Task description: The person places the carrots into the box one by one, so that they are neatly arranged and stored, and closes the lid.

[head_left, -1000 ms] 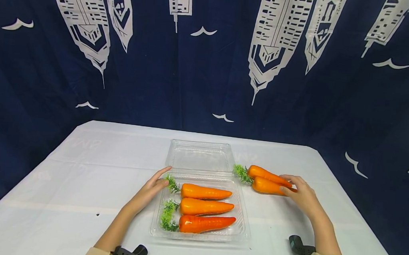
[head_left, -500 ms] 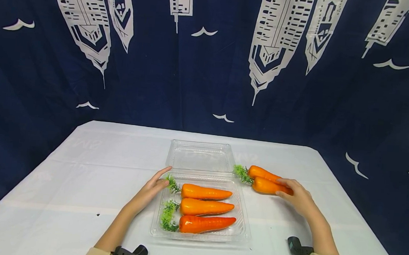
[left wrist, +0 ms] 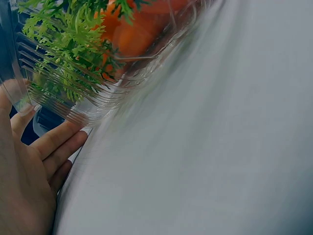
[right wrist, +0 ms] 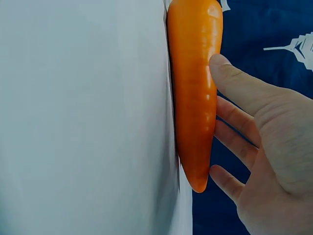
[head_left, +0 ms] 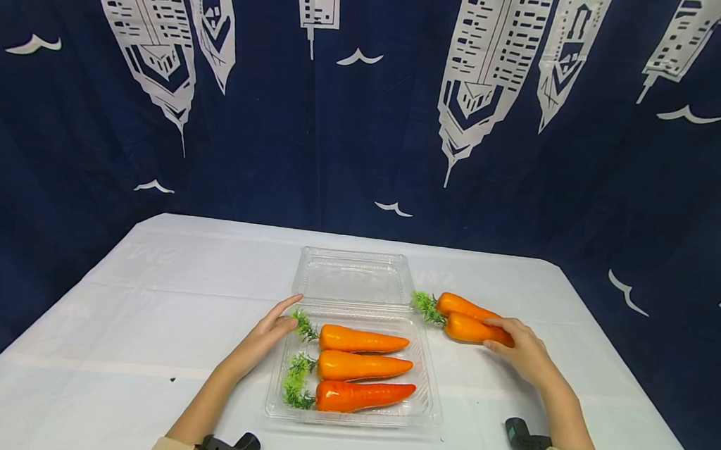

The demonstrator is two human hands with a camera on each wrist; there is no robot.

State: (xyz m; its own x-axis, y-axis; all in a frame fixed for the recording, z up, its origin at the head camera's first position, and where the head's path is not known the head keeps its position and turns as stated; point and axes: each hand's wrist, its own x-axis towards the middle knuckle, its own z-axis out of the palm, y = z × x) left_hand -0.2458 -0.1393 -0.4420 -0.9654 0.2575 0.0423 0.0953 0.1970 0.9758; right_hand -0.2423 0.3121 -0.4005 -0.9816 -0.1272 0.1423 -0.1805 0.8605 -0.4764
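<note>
My left hand [head_left: 262, 341] rests at the left side of a clear plastic clamshell box [head_left: 428, 393], its fingers extended along the wall. In the left wrist view the fingertips lie right at the ribbed corner. Inside the box three orange carrots [head_left: 362, 368] lie in a row, green tops to the left. Right of the box, two more carrots lie side by side on the table. My right hand [head_left: 528, 353] pinches the nearer carrot [head_left: 468, 327] towards its tapered end, thumb on the near side. The farther carrot [head_left: 462, 305] lies just behind it, its tip hidden by the fingers.
The box's clear lid [head_left: 356, 275] lies folded back behind it, flat on the table [head_left: 137, 320] with its white cloth. A dark blue curtain [head_left: 368, 134] with white building prints hangs behind the table. A small dark speck [head_left: 173, 379] lies at the left.
My right hand has slid a little leftward along the nearer carrot, from its tip towards its middle, and closed in on it. The left hand and the box have not moved.
</note>
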